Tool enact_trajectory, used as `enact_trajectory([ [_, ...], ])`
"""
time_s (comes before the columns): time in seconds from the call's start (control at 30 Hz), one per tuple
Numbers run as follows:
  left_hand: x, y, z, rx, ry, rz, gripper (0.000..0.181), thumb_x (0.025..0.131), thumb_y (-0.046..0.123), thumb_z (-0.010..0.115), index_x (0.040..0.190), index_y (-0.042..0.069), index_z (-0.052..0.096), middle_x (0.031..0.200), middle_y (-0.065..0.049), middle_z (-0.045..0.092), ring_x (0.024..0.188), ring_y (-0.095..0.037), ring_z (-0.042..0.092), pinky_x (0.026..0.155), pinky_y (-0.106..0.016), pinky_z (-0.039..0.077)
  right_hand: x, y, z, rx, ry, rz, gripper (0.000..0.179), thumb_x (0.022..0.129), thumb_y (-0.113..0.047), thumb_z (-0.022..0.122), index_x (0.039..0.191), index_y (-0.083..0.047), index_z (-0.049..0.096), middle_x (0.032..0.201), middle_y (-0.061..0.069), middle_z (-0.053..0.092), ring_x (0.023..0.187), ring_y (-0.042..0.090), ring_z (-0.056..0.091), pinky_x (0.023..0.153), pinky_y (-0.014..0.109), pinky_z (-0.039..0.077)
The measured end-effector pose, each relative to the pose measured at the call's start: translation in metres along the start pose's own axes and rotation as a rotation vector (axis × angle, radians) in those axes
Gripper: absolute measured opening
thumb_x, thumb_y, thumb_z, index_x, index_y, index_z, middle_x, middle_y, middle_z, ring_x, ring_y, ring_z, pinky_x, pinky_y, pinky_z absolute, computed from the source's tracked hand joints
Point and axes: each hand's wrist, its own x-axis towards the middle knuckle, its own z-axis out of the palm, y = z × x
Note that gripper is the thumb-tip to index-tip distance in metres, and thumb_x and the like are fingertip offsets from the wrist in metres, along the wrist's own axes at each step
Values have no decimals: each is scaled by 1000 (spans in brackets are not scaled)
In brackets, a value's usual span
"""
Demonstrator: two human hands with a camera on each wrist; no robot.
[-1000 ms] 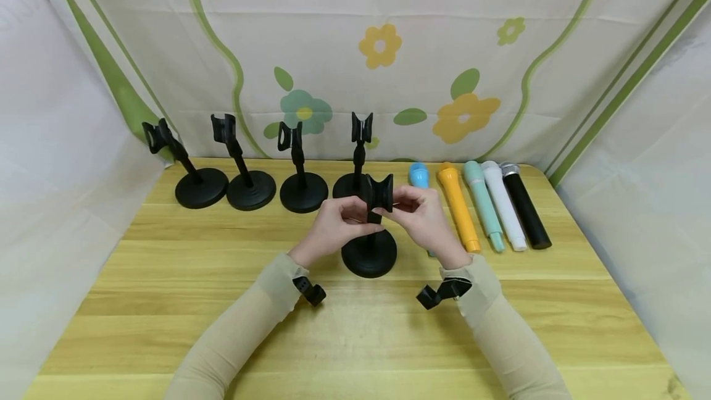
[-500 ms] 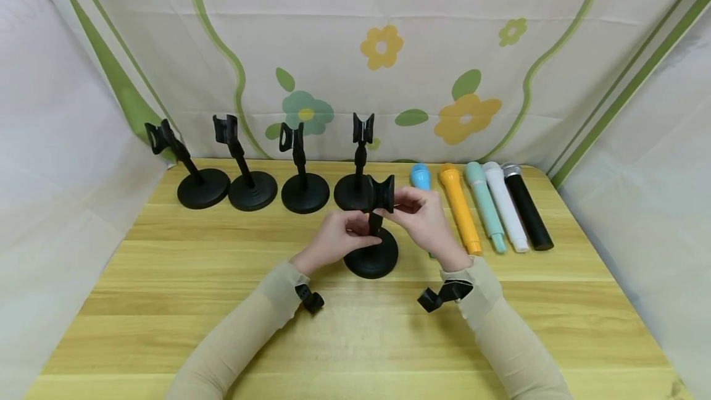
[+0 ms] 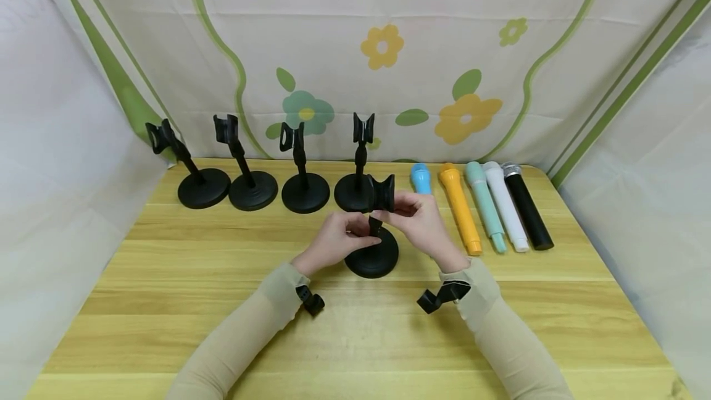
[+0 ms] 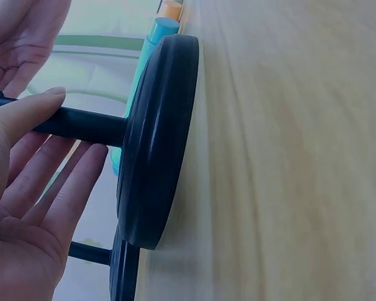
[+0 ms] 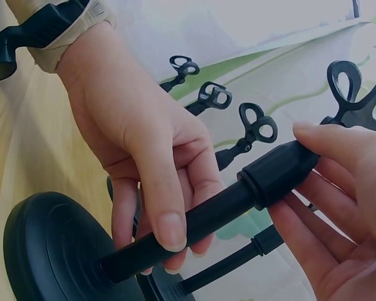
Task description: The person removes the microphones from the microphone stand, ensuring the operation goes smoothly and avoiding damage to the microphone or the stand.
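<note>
A black tabletop microphone stand [image 3: 371, 260] is upright on the wooden table, its round base down and its clip at the top. My left hand [image 3: 331, 241] holds the pole low, thumb on one side and fingers on the other, as the left wrist view also shows around the pole [image 4: 91, 125]. Higher up, my right hand [image 3: 424, 227] grips the thicker collar [image 5: 279, 172] just under the clip [image 5: 357, 103]. The clip holds no microphone.
Several similar black stands [image 3: 305, 193] line the table's back left. To the right lie microphones: blue [image 3: 420, 178], orange [image 3: 460, 208], mint [image 3: 485, 205], white [image 3: 507, 205] and black [image 3: 528, 208]. The blue one is partly behind my right hand. A flowered curtain [image 3: 344, 48] hangs behind.
My left hand has slid down the pole from just under the collar to nearer the base. The right hand's fingers have shifted slightly lower at the collar. The stand stays in place.
</note>
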Motion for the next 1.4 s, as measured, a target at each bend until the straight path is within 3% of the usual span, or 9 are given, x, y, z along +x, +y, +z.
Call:
enact_trajectory([
  [0.23, -5, 0, -5, 17, 37, -7, 17, 90, 15, 82, 103, 6, 76, 91, 5, 73, 84, -10, 70, 75, -29, 61, 4, -5, 9, -31, 8, -12, 15, 87, -11, 83, 101, -7, 80, 96, 5, 76, 89, 23, 72, 81, 36, 60],
  [0.47, -15, 0, -25, 28, 106, 11, 17, 89, 12, 82, 103, 5, 77, 91, 4, 74, 83, -12, 71, 74, -31, 61, 19, -11, 28, 1, -23, -31, 14, 88, -14, 83, 100, -9, 80, 95, 3, 76, 90, 23, 73, 83, 39, 60],
  [0.63, -25, -5, -45, 51, 166, 25, 11, 87, 10, 84, 96, 8, 78, 89, 4, 74, 82, -14, 71, 74, -33, 61, 34, -12, 49, 39, -70, -46, 12, 89, -12, 82, 100, -9, 80, 97, 3, 76, 91, 23, 72, 84, 39, 59],
  [0.93, -49, -8, -88, 118, 247, -71, 10, 87, 11, 84, 94, 9, 76, 90, 1, 74, 88, -16, 72, 81, -36, 60, 66, -17, 92, 58, -165, -27, 17, 90, -21, 82, 104, -12, 80, 99, -1, 76, 93, 19, 72, 83, 36, 59],
  [1.2, -59, 15, -123, 191, 273, -92, 17, 89, 1, 79, 104, -5, 75, 96, -13, 75, 91, -25, 72, 81, -30, 59, 93, -20, 124, 89, -213, -15, 18, 91, -18, 81, 106, -9, 79, 98, 0, 76, 91, 16, 72, 82, 32, 59],
  [1.4, -68, -14, -152, 167, 255, -124, 21, 88, 8, 82, 106, -1, 77, 97, -10, 76, 90, -18, 72, 80, -23, 57, 100, -21, 148, 101, -229, -17, 20, 91, -12, 80, 109, -4, 78, 101, 1, 75, 91, 13, 72, 82, 28, 59],
])
